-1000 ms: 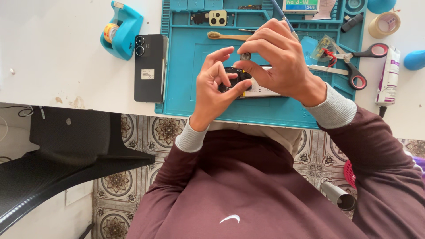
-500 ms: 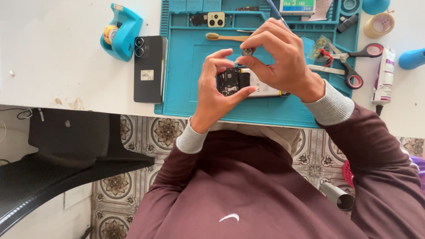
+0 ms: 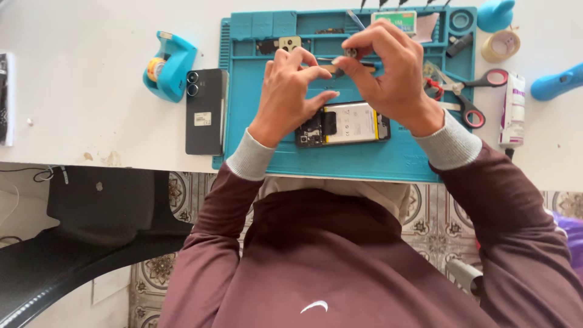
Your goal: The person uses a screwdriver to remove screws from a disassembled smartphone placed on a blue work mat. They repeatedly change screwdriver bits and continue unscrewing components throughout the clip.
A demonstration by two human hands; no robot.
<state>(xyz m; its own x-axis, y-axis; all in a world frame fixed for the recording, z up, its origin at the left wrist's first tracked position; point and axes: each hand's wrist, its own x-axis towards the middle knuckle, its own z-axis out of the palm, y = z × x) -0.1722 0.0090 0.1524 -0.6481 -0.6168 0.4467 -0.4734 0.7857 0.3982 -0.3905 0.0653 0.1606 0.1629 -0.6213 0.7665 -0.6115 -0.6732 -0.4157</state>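
Lifted since earlier: both hands, off opened phone [image 3: 343,123] below. Right hand [image 3: 388,76] pinches small part [image 3: 351,53]; left hand [image 3: 291,91] half-curled, steadying. Keep pinch firm.

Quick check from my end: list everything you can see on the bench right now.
teal silicone repair mat: 1, teal, centre of the white table
opened phone with exposed battery: 1, black and white, on mat
black phone back cover: 1, black, left of mat
teal tape dispenser: 1, far left
red-handled scissors: 1, mat's right edge
white tube: 1, right of scissors
roll of clear tape: 1, upper right
left hand: over phone
right hand: pinching a small grey part
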